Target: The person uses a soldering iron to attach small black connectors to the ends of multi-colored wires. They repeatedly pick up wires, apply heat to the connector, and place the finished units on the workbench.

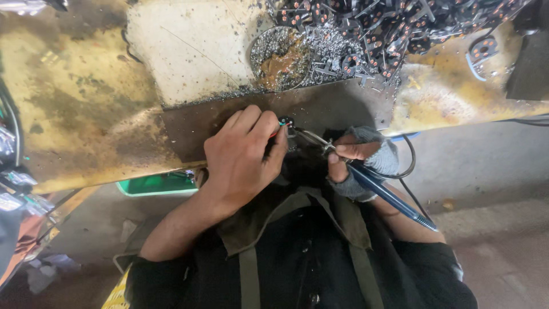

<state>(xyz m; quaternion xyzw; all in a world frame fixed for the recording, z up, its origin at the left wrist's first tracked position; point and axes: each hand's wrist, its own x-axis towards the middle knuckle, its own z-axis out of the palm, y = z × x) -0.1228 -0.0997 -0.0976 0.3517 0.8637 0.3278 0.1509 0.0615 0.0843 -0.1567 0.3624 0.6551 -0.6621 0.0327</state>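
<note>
The left hand (243, 157) is curled, fingertips pinched on a small round part (286, 122) with red and green wires, pressed to the dark plate (337, 106) at the worktop's near edge. The right hand (360, 160), in a grey fingerless glove, is closed around a blue soldering iron (380, 189). Its long axis runs from lower right up-left, the tip (309, 136) just right of the part. The left hand is nearer the part. Beyond lie a solder-scrap dish (280, 57) and, at the far edge, a pile of parts (394, 34).
</note>
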